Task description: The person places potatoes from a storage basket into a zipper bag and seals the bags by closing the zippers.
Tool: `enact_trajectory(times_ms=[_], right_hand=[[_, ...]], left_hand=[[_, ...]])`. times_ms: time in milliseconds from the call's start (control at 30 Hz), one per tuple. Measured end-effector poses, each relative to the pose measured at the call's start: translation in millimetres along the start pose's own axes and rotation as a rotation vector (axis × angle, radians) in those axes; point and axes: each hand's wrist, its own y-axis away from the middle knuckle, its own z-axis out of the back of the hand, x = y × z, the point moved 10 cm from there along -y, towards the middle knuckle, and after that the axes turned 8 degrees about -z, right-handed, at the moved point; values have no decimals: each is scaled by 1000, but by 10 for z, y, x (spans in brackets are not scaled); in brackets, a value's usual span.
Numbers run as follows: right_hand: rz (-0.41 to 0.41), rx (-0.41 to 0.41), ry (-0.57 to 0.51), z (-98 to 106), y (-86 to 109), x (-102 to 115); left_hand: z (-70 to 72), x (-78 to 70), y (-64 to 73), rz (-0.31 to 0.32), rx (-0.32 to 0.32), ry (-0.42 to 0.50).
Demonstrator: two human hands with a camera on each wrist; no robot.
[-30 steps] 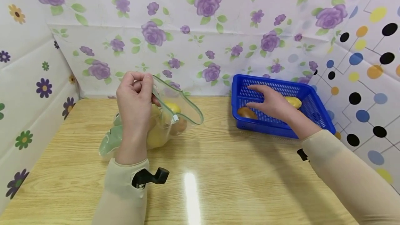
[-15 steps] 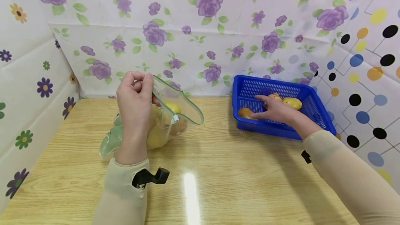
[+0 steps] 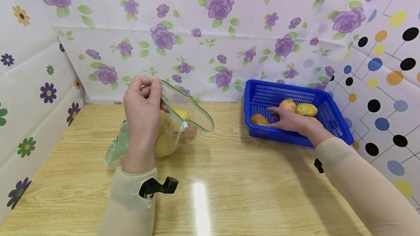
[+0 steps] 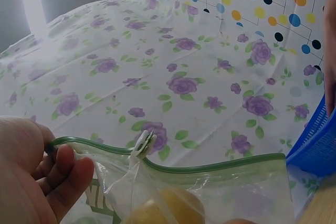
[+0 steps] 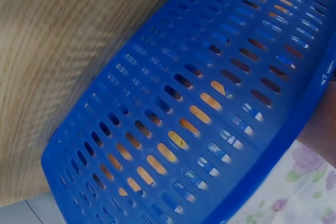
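Observation:
My left hand (image 3: 142, 110) pinches the rim of a clear zip bag (image 3: 197, 114), whose mouth stands open to the right. Through the plastic show a yellow roundish item (image 4: 176, 208) and a brownish one (image 3: 188, 134); their kinds are unclear. A white slider (image 4: 143, 144) sits on the bag's green zip edge. My right hand (image 3: 290, 119) reaches down into a blue basket (image 3: 279, 134), thumb and forefinger apart beside a glossy brown, onion-like item (image 3: 259, 119). Behind that hand lie a tan potato (image 3: 287, 104) and a yellow potato (image 3: 306, 109). The basket wall hides its fingers in the right wrist view.
The bag rests on a wooden table (image 3: 229, 177), left of the basket. Green patches (image 3: 117, 146) show at the bag's lower left. Flowered sheeting (image 3: 197, 57) rises behind the table, and a dotted sheet (image 3: 387, 94) stands close to the basket's right side.
My right hand has gone lower into the basket, and its fingers have drawn a little closer together. The tan potato has come into view behind it. My left hand keeps holding the bag.

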Motion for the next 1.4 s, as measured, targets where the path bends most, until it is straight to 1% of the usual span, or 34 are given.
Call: enact_trajectory(times_ms=[167,400,633,733,933,1200,1333,1400], right_hand=[[-15,13,-8,-20,-35,-6],[-3,24,0,-45,-52,4],[-16,21,8,-46,-98,-26],[-20,21,14,-45,-83,-3],[-27,28,30,-56,-106,-22],[-23,29,0,-63,-97,-11],[-21,8,-39,-49,-103,-16],[-14,-17,-53,-26,-109,-22]], left_hand=[[1,-3,0,-2,4,1],[-4,-4,1,-1,6,9],[4,0,-2,-3,7,2],[3,-3,-4,-6,9,-2],[1,-5,-7,-7,12,-12],[-8,10,3,7,9,-9],[-17,4,3,-3,14,-10],[-19,1,3,-7,16,-13]])
